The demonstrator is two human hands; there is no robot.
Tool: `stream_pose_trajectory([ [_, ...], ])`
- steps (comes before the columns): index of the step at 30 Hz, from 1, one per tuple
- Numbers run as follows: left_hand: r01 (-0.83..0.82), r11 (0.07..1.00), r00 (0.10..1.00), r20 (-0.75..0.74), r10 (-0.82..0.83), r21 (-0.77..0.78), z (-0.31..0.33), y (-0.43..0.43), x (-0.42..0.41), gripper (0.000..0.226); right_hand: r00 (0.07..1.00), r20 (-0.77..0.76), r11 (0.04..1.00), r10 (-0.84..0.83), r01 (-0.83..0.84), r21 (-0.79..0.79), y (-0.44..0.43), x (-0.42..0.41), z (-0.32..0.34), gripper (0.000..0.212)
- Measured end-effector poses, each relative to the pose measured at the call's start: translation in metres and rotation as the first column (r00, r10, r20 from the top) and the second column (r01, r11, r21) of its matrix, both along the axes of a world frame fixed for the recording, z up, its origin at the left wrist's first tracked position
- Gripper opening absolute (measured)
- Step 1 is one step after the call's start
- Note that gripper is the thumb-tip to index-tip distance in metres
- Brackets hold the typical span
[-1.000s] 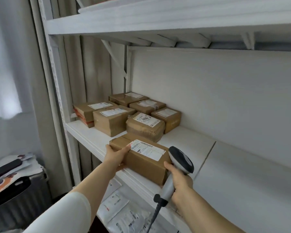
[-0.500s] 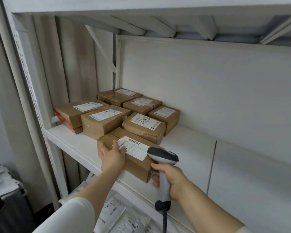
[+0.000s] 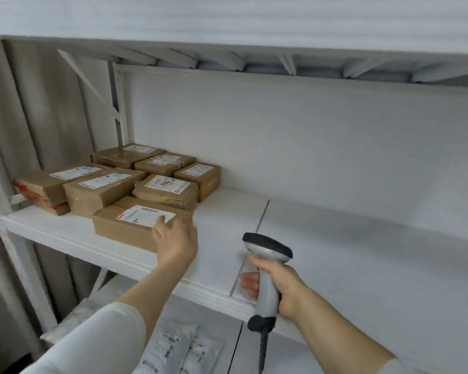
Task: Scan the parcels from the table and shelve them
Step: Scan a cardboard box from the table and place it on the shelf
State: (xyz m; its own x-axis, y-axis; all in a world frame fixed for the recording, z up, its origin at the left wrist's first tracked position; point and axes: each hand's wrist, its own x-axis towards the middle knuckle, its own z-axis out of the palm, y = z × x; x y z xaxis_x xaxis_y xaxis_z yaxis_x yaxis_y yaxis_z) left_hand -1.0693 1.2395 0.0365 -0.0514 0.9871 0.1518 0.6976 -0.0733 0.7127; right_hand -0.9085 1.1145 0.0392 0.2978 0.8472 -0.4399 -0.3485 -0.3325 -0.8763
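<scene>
White shelf [image 3: 227,211], head view | front parcel [image 3: 125,228] sits near shelf lip, just before other parcels [image 3: 160,182] | left hand [image 3: 177,244] rests on its right end, fingers loose, blurred | right hand [image 3: 284,287], right of parcel, wraps scanner [image 3: 268,247] | risk: a dragging withdrawal could pull parcel off the lip.

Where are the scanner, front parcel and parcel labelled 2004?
scanner [image 3: 270,245], head view, on its dark head.
front parcel [image 3: 119,226], head view, on its front face.
parcel labelled 2004 [image 3: 164,184], head view, on its white label.
</scene>
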Motion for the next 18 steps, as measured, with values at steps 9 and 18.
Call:
stream_pose_trajectory([
  [9, 0.514, 0.858, 0.856, -0.064, -0.514, -0.006, -0.015, -0.229, 0.200, 0.045, 0.936, 0.000, 0.936, -0.352, 0.352, -0.007, -0.281, 0.135, -0.022, 0.017],
  [18, 0.932, 0.363, 0.360, -0.120, -0.925, -0.009, -0.043, -0.494, 0.382, 0.042, 0.650, 0.044, 0.650, -0.758, 0.759, -0.023, -0.567, 0.228, -0.046, 0.018],
])
